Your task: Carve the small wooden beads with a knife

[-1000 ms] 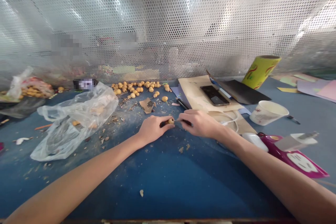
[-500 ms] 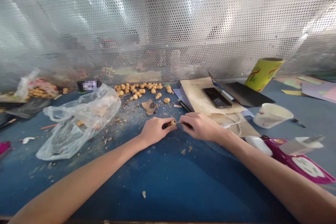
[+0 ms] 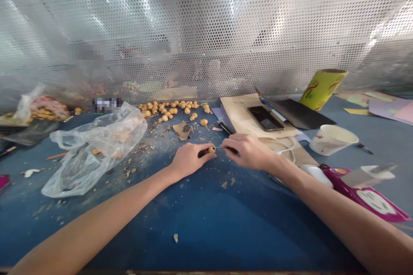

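Hands (image 3: 189, 160) (image 3: 248, 151) gripping round gourd (image 3: 211, 150), slender tool (image 3: 220, 147), crinkled plastic bag (image 3: 82, 167)

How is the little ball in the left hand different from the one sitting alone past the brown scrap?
The held ball is pinched in the left hand; the loose ball rests on the blue table. The held ball shows a dark spot, perhaps a hole; none shows on the loose ball. Fingers partly hide the held ball; the loose ball is uncovered. Both look tan and roundish.
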Demonstrator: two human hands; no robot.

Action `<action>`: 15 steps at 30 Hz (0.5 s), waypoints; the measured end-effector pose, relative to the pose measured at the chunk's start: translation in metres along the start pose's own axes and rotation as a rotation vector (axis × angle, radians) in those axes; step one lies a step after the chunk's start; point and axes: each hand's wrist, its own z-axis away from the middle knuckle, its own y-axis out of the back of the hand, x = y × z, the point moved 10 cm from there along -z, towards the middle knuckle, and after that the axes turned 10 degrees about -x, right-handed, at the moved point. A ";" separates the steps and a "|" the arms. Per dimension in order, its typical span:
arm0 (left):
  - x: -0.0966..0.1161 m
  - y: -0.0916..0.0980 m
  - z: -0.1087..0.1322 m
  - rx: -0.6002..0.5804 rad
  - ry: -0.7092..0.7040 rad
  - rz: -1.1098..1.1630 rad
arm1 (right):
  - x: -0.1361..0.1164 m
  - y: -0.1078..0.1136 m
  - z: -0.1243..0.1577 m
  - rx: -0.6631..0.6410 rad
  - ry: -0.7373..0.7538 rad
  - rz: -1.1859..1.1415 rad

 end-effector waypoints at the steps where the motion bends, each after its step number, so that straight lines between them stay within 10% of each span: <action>1: 0.000 0.000 0.000 -0.002 0.000 0.000 | 0.000 0.001 0.000 0.013 -0.002 -0.002; 15: 0.000 -0.001 0.000 -0.011 -0.022 -0.008 | -0.001 -0.008 -0.001 -0.034 0.011 -0.028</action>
